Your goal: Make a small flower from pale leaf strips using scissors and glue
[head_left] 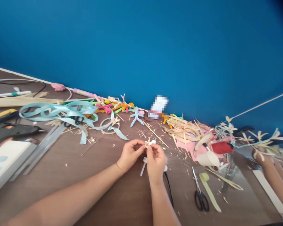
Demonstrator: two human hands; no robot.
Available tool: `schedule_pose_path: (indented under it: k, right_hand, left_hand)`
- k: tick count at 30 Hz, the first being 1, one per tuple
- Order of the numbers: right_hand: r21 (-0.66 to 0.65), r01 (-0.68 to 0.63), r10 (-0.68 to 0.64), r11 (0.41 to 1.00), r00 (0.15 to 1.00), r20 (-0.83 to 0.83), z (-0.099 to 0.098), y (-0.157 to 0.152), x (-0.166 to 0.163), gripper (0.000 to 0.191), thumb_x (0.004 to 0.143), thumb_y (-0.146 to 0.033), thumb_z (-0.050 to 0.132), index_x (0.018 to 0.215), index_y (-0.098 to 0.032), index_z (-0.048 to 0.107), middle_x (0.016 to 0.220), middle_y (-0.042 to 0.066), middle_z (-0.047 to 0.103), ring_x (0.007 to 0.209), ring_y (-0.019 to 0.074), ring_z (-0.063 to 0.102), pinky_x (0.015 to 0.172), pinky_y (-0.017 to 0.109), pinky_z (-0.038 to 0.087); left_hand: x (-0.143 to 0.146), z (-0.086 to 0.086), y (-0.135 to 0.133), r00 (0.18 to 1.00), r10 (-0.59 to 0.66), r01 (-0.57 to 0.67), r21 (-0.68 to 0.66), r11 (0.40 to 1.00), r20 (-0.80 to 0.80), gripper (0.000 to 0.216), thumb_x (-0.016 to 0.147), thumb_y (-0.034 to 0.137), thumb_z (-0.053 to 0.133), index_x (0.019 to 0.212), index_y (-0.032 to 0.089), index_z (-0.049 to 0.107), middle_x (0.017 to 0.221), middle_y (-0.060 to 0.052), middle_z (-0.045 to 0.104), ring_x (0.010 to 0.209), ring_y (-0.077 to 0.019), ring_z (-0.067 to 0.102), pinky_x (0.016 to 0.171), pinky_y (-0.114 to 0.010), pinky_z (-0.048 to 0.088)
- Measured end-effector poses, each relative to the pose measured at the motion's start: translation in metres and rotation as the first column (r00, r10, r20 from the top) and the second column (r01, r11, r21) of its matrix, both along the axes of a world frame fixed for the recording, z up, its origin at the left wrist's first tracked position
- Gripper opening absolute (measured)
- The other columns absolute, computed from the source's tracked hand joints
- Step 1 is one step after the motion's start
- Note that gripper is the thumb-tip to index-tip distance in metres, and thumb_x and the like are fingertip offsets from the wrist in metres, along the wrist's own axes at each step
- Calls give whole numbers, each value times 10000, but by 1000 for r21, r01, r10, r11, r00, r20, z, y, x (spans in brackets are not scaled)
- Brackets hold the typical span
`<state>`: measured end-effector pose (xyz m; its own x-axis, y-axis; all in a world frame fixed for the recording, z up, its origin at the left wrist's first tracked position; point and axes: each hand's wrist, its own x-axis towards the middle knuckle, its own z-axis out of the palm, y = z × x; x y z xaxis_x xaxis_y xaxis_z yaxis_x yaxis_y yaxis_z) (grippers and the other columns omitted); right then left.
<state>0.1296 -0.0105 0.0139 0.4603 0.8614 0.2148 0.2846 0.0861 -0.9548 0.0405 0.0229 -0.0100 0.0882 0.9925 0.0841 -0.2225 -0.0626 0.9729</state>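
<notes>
Above the middle of the table, my left hand (131,154) and my right hand (156,162) meet at the fingertips. Between them they pinch a small cream flower (147,143) with pointed petals, which looks folded from dried strips. The fingers of both hands are closed, and they partly cover the flower. Under my right hand lies a white tool, mostly hidden, with a translucent stick (142,169) poking out and a black cord (169,187) trailing toward me. Black-handled scissors (201,198) rest to the right, beside a curled pale green ribbon (209,191).
At left are a black glue gun (11,131), a white box (7,161), clear sticks (46,150) and tangled light blue ribbon (61,112). Dried strips (186,128) and a paper cup (208,158) lie right. Another person's hand (261,157) holds similar flowers at far right. A blue wall (132,56) stands behind.
</notes>
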Motion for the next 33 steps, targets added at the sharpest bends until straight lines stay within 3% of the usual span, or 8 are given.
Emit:
schedule_pose_path:
  k: [18, 28, 33]
  right_hand:
    - [2, -75, 74, 997, 992, -100, -3, -3, 1, 118, 739, -270, 541, 749, -154, 556, 741, 45, 633, 705, 168, 613, 666, 304, 511]
    - [14, -142, 143, 990, 979, -147, -6, -4, 3, 101, 759, -261, 530, 761, -165, 560, 745, 30, 617, 710, 158, 598, 677, 297, 498]
    - [13, -154, 155, 988, 980, -124, -6, -4, 5, 85, 756, -243, 533, 764, -167, 571, 757, 31, 603, 685, 146, 584, 652, 284, 495]
  left_hand:
    - [0, -1, 0, 998, -48, 50, -41, 998, 41, 93, 663, 215, 618, 716, 141, 601, 709, -32, 629, 631, -124, 576, 584, -216, 473]
    - [-2, 1, -3, 1000, -16, 16, 82, 996, 3, 90, 704, 222, 584, 732, 137, 595, 771, -44, 618, 710, -134, 584, 628, -226, 484]
    - [-1, 3, -4, 1000, -14, 14, 26, 1000, 17, 112, 699, 239, 594, 729, 132, 584, 719, -29, 618, 608, -110, 570, 559, -210, 473]
